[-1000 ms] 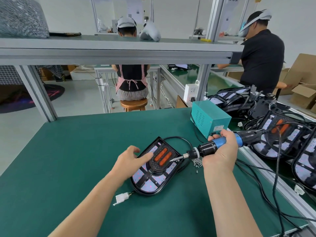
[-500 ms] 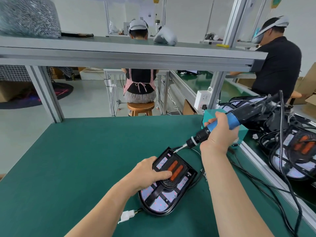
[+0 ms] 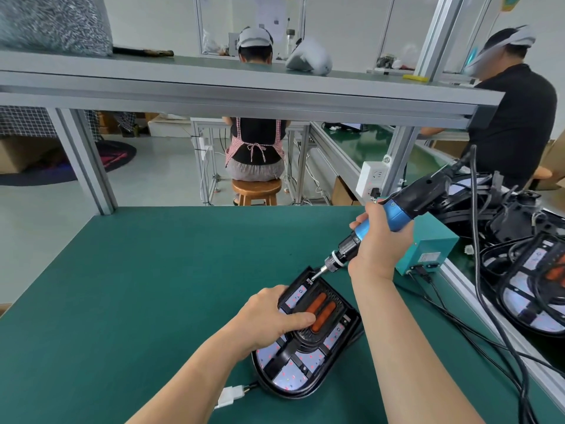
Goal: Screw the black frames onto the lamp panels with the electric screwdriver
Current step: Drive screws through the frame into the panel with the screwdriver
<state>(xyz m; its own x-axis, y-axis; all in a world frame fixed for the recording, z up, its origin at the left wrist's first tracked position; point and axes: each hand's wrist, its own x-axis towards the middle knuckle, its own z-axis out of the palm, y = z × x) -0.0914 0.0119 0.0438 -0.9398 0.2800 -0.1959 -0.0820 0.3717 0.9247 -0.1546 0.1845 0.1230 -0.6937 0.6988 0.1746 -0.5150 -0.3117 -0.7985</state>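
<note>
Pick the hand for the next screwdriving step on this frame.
Right. The right hand grips the electric screwdriver, its bit tip at the black frame's far end; the left hand holds the lamp panel steady.

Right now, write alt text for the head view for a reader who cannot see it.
The right hand grips an electric screwdriver, its tip on the far end of a black-framed lamp panel lying on a green bench. The left hand holds the panel steady.
</note>
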